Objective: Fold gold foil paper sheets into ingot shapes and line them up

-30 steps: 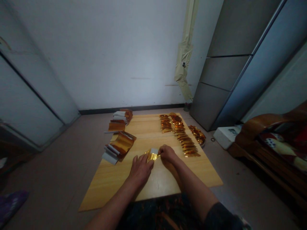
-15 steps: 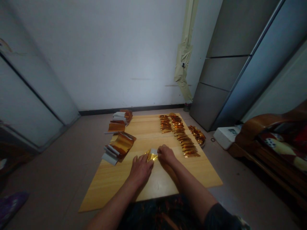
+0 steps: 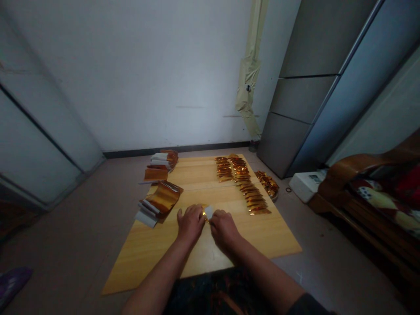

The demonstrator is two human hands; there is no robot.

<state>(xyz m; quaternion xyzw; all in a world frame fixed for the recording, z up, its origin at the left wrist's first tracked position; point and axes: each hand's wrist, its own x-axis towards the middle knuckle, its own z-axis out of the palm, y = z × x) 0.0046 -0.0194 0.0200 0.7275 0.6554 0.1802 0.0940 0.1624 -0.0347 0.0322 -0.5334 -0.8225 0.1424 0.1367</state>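
Note:
My left hand (image 3: 191, 224) and my right hand (image 3: 224, 229) meet near the middle of a light wooden board (image 3: 141, 258), fingertips pressed on a small gold foil piece (image 3: 204, 213). A white paper tab (image 3: 209, 212) lies on the foil, and the hands hide most of the gold. To the left, a curled gold foil stack (image 3: 163, 197) has white paper strips (image 3: 146, 218) along its edge. Two rows of folded gold foil pieces (image 3: 246, 186) stand to the right, with a smaller row (image 3: 224, 169) behind them.
Further foil and white paper bundles (image 3: 160, 162) sit at the board's far left corner. A plate of gold pieces (image 3: 267, 183) rests on the board's far right edge. Grey metal cabinets (image 3: 295, 92), a white box (image 3: 306, 186) and a wooden sofa (image 3: 361, 188) stand to the right.
My hands have closed toward each other over the foil piece, now covering most of the gold that showed earlier. The whole view has shifted slightly.

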